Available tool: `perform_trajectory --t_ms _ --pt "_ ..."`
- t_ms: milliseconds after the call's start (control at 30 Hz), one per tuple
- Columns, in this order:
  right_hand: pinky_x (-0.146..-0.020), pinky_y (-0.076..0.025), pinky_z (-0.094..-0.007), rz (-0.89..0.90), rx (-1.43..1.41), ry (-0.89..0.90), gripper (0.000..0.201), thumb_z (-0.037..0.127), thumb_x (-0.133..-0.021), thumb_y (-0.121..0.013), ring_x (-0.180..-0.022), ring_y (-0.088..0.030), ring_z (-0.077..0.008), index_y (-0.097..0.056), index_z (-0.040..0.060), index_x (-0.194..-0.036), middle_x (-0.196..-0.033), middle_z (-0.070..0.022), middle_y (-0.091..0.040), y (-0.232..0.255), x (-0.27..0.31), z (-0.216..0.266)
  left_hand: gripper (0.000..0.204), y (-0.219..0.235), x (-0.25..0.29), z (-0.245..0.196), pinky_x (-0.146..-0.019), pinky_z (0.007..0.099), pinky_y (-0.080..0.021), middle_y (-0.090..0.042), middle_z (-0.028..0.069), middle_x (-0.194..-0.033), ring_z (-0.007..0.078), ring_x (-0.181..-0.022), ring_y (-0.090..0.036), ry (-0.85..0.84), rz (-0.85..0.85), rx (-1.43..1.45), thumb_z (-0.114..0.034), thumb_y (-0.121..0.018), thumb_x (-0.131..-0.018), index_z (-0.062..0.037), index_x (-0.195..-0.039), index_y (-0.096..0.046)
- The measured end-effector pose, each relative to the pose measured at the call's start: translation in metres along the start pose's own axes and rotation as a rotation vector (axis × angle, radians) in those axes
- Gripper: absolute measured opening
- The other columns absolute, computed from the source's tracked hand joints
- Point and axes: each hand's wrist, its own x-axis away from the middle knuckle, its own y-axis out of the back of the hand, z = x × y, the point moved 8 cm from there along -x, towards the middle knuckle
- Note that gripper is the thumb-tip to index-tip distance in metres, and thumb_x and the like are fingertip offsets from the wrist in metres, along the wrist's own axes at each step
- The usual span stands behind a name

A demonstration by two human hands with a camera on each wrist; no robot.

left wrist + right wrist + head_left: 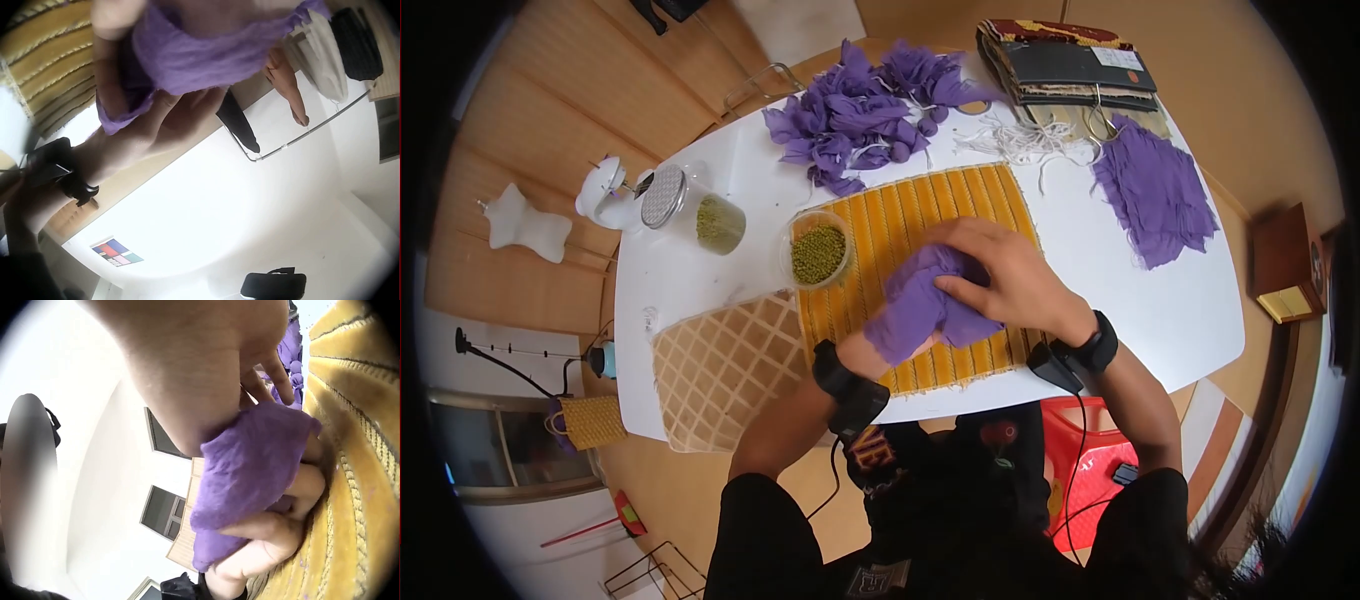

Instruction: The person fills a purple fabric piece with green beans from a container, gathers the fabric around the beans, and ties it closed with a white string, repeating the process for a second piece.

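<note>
A square of purple cloth (915,300) lies draped over my left hand (265,540), low over the ribbed yellow mat (990,200). The cloth covers most of that palm; in the right wrist view its fingers curl up around the cloth's underside. My right hand (1015,280) reaches over from the right, its thumb pressed on the cloth and its other fingers bent over the far edge. Whatever lies inside the folds is hidden. Just left of the hands stands a clear tub of green beans (818,254).
Bunched purple cloth bundles (855,115) with white ties lie at the back. White strings (1030,140) and flat purple cloth pieces (1155,190) sit to the right, near a stack of fabric folders (1080,70). A jar of beans (720,222) lies left, above a beige lattice mat (730,365).
</note>
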Motion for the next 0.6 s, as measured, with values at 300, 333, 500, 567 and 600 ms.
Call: perform_trajectory --t_ms 300,333,500,567,600 --pt "-0.063 -0.048 -0.0304 -0.081 -0.164 -0.205 0.017 0.008 -0.086 -0.064 -0.07 -0.062 -0.0228 -0.067 0.0006 -0.101 -0.085 -0.0125 -0.065 0.013 0.001 -0.028 0.034 -0.001 0.009 0.001 -0.054 0.0273 -0.051 -0.063 0.0011 -0.102 0.0139 -0.081 -0.066 0.232 -0.11 0.392 -0.039 -0.047 -0.099 -0.0156 -0.123 -0.051" --pt "-0.063 -0.048 -0.0282 -0.121 -0.133 -0.228 0.023 0.01 -0.088 -0.063 -0.071 -0.061 -0.0188 -0.065 0.0022 -0.11 -0.088 -0.0111 -0.065 0.017 0.002 -0.03 0.034 -0.003 0.009 0.0 -0.054 0.0273 -0.051 -0.063 0.0011 -0.102 0.0139 -0.081 -0.066 0.232 -0.111 0.395 -0.039 -0.047 -0.099 -0.0156 -0.123 -0.051" --pt "-0.082 -0.048 -0.0357 -0.152 -0.064 -0.08 0.039 0.015 -0.078 -0.074 -0.099 -0.06 -0.0279 -0.061 0.0055 -0.114 -0.113 -0.0138 -0.06 0.036 -0.004 -0.001 0.031 -0.005 -0.004 -0.013 -0.048 0.0257 -0.046 -0.062 0.0004 -0.093 0.013 -0.07 -0.063 0.105 0.137 0.427 -0.041 -0.044 -0.1 -0.0167 -0.117 -0.053" --pt "-0.09 -0.047 -0.0392 -0.085 0.024 0.115 0.043 0.017 -0.073 -0.078 -0.109 -0.057 -0.0319 -0.061 0.0062 -0.111 -0.121 -0.0148 -0.056 0.033 -0.005 0.018 0.028 0.0 -0.005 -0.017 -0.049 0.0257 -0.047 -0.062 0.0011 -0.094 0.0131 -0.072 -0.063 0.063 0.027 0.467 -0.037 -0.044 -0.1 -0.0154 -0.115 -0.053" --pt "-0.096 -0.044 -0.0416 0.022 0.058 0.122 0.048 0.02 -0.068 -0.082 -0.116 -0.052 -0.0342 -0.061 0.0076 -0.11 -0.127 -0.015 -0.053 0.024 -0.004 0.019 0.025 0.006 -0.004 -0.02 -0.05 0.0257 -0.047 -0.062 0.0018 -0.095 0.0131 -0.075 -0.064 0.026 -0.08 0.503 -0.033 -0.043 -0.1 -0.0142 -0.113 -0.053"
